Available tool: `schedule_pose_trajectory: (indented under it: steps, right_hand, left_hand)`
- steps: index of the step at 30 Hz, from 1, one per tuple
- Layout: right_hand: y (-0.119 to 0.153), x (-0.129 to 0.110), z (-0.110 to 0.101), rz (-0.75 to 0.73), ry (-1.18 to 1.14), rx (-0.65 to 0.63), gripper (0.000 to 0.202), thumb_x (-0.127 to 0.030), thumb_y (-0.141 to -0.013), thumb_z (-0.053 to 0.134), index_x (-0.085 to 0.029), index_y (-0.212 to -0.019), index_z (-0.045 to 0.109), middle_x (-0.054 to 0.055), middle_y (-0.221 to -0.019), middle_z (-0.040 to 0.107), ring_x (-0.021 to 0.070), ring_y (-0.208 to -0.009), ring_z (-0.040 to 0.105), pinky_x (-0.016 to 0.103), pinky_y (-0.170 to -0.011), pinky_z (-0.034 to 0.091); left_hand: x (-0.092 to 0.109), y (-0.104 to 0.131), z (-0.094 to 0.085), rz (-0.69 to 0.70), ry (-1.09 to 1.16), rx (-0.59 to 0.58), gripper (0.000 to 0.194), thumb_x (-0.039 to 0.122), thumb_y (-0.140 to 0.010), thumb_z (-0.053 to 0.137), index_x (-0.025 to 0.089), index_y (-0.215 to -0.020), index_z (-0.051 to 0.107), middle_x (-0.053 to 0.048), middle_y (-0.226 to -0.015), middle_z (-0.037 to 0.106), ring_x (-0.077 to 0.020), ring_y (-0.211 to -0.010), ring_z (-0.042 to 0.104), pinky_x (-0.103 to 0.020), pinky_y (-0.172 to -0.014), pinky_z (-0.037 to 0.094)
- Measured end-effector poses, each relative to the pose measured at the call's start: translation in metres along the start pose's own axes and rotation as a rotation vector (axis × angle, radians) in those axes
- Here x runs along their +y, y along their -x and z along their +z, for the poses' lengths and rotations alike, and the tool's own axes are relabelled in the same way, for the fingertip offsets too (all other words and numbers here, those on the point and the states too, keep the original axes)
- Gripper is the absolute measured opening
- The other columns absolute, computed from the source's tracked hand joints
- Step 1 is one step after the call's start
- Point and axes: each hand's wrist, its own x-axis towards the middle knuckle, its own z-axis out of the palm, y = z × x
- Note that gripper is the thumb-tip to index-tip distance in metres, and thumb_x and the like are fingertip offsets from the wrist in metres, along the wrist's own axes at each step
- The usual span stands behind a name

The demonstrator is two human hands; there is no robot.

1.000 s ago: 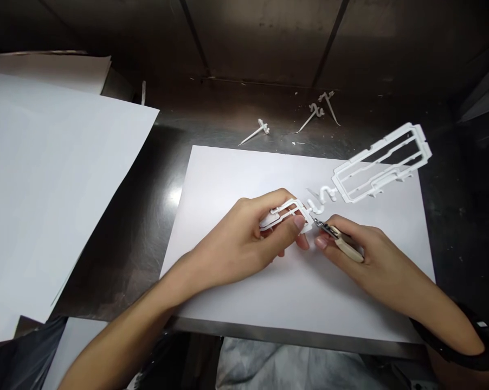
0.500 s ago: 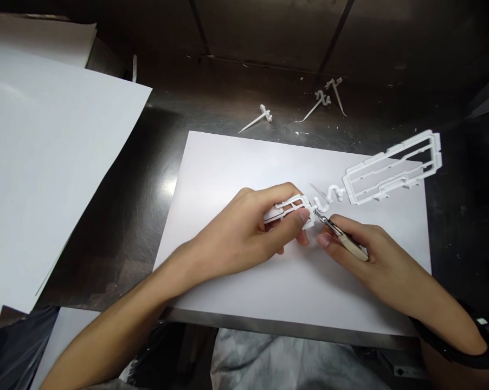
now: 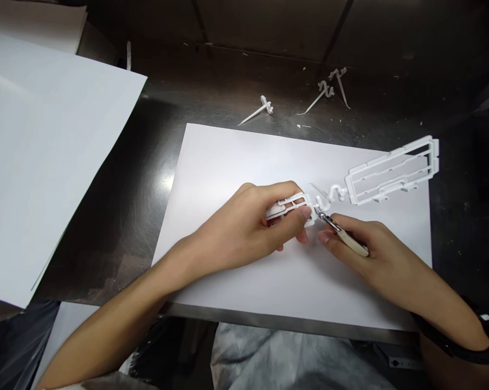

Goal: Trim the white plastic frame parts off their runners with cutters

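My left hand (image 3: 261, 222) is closed round one end of a white plastic part, a small open frame (image 3: 295, 203) between thumb and fingers. From it a curved white stem (image 3: 334, 192) runs right to a larger rectangular white frame (image 3: 393, 170), which hangs above the right part of the paper. My right hand (image 3: 362, 238) grips a small cutting tool (image 3: 346, 238) with a pale handle. The tool's metal tip touches or nearly touches the joint of small frame and stem. Whether its jaws are closed on the plastic cannot be told.
White paper (image 3: 228, 292) lies under both hands on a dark metal table (image 3: 147, 141). Beyond it are several white plastic pieces, one (image 3: 256, 112) near the middle, and small scraps. Large white sheets (image 3: 57, 130) lie at the left.
The table and loose pieces sit slightly higher in the view. The large frame end has tipped down a little. Both hands keep their hold, with hardly any movement.
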Motion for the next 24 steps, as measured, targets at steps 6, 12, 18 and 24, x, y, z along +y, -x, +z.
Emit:
schedule_pose_trajectory:
  steps: [6,12,18,24]
  right_hand:
    - [-0.0005,-0.0021,0.0004,-0.010,0.012,-0.041,0.038,-0.053,-0.117,0.053,-0.025,-0.094,0.064,0.002,-0.080,0.065,0.0277,-0.080,0.065,0.035,-0.068,0.051]
    - [-0.0021,-0.0039,0.0027,-0.017,0.059,0.029,0.037,-0.053,-0.115,0.055,-0.025,-0.094,0.067,0.001,-0.074,0.063,0.0270,-0.068,0.060,0.036,-0.060,0.047]
    - [-0.0026,-0.0035,0.0012,-0.013,0.019,-0.015,0.038,-0.053,-0.114,0.057,-0.026,-0.091,0.067,0.002,-0.071,0.062,0.0288,-0.071,0.062,0.036,-0.060,0.047]
    - [-0.0014,-0.0024,0.0027,0.019,-0.003,-0.059,0.045,-0.056,-0.117,0.053,-0.025,-0.084,0.060,0.000,-0.072,0.058,0.0253,-0.068,0.056,0.034,-0.059,0.039]
  left_hand:
    - [0.0004,0.0009,-0.0024,-0.021,-0.042,-0.026,0.026,0.030,-0.115,0.056,0.020,-0.096,0.070,0.006,-0.089,0.077,-0.0057,-0.067,0.068,-0.016,-0.061,0.052]
    - [-0.0002,0.0001,-0.0005,-0.029,-0.004,-0.027,0.022,0.028,-0.114,0.055,0.019,-0.098,0.068,0.004,-0.090,0.078,-0.0076,-0.066,0.069,-0.017,-0.060,0.053]
    - [0.0006,0.0010,0.0010,-0.075,0.050,-0.071,0.019,0.028,-0.114,0.056,0.020,-0.101,0.067,0.003,-0.093,0.078,-0.0089,-0.065,0.067,-0.018,-0.058,0.054]
    - [-0.0011,0.0009,0.0005,-0.099,0.085,-0.097,0.016,0.028,-0.113,0.060,0.021,-0.100,0.065,0.004,-0.093,0.078,-0.0096,-0.065,0.068,-0.017,-0.057,0.055]
